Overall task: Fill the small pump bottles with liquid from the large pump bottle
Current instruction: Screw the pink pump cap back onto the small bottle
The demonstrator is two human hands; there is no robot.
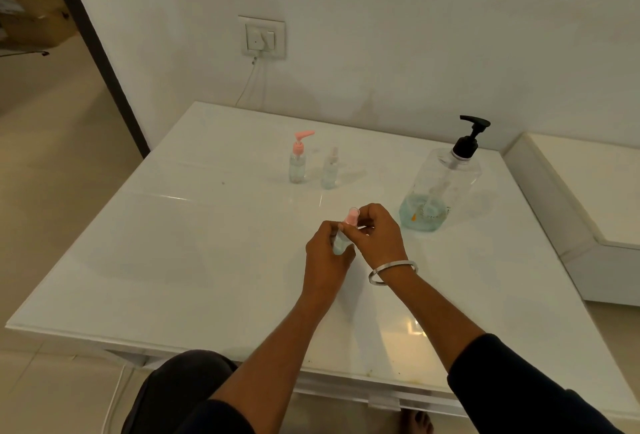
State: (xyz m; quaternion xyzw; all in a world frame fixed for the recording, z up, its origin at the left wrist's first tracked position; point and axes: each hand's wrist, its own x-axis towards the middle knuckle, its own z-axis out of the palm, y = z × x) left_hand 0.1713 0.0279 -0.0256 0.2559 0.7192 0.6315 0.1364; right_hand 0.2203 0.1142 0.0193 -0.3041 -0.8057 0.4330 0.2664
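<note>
Reference landmark: the large pump bottle (440, 184), which stands upright on the white table (173, 260) near its far right corner. It has a black pump head and a clear body with a shallow layer of pale blue-green liquid at the bottom.

Both hands meet in front of and to the left of the large pump bottle, above the table surface. The left hand (325, 260) grips the clear body of a small bottle (341, 243), fingers curled round it. The right hand (375, 234) pinches the pink cap (351, 218) at the top of that bottle (whether the cap is fully seated cannot be determined). The small bottle is tilted, its top leaning toward the large pump bottle. A metal bangle (393, 272) sits on the right wrist.

Two further small bottles stand upright, well to the left of the large pump bottle and farther back than the hands: a pink-pump bottle (298, 160), and just beside it a clear spray bottle (330, 169).
</note>
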